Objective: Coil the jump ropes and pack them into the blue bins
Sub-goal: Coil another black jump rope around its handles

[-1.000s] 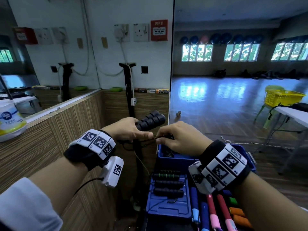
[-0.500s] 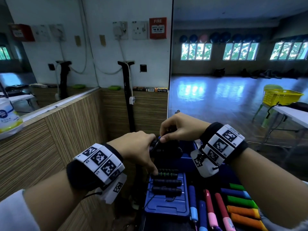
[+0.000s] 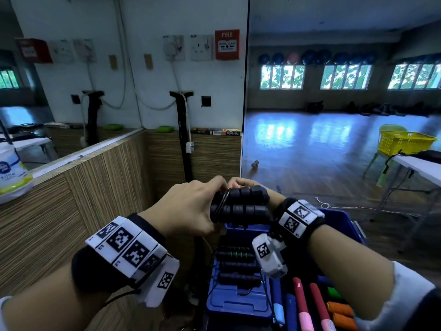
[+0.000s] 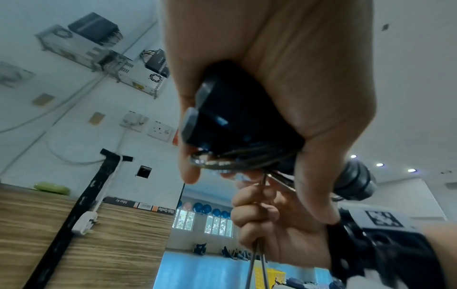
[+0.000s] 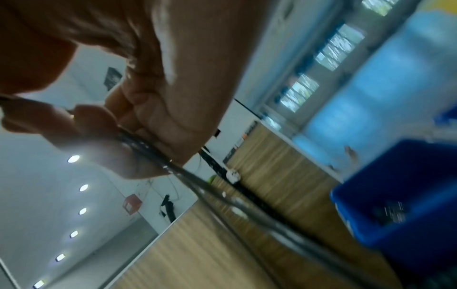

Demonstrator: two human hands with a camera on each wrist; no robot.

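Note:
My left hand (image 3: 191, 206) grips the two black ribbed handles (image 3: 241, 206) of a jump rope, held side by side above the blue bin (image 3: 343, 223). Thin cable loops (image 3: 223, 203) wrap around the handles near my left fingers. The left wrist view shows the handles (image 4: 230, 109) in my palm with the cable loops (image 4: 230, 161) below them. My right hand (image 3: 241, 182), mostly hidden behind the handles, pinches the cable (image 5: 148, 148), which trails down toward the bin (image 5: 395, 195). More black-handled ropes (image 3: 236, 263) lie on a blue lid (image 3: 238, 304) below.
Pink, blue, green and orange handles (image 3: 317, 306) lie at the lower right. A wood-panelled ledge (image 3: 95, 182) with a mirror runs along the left. A black post (image 3: 183, 139) stands ahead. A white table (image 3: 420, 163) and yellow basket (image 3: 403, 142) are at the right.
Both hands rose with the handles. My right hand moved from in front of the handles to behind them, carrying the cable around; more loops now wrap the handles.

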